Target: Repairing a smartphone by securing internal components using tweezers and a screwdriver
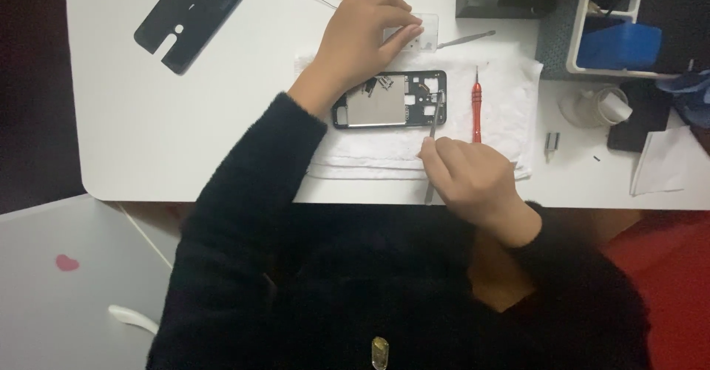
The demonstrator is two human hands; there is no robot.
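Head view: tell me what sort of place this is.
Probably a phone repair bench. An opened black phone frame lies on a white folded cloth, a red-handled screwdriver beside it, and a detached black back cover on the white table.

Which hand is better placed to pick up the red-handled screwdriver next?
Probably the right hand: it lies just below the red-handled screwdriver on the white cloth, though it holds thin metal tweezers. The left hand rests farther off, above the black phone frame.
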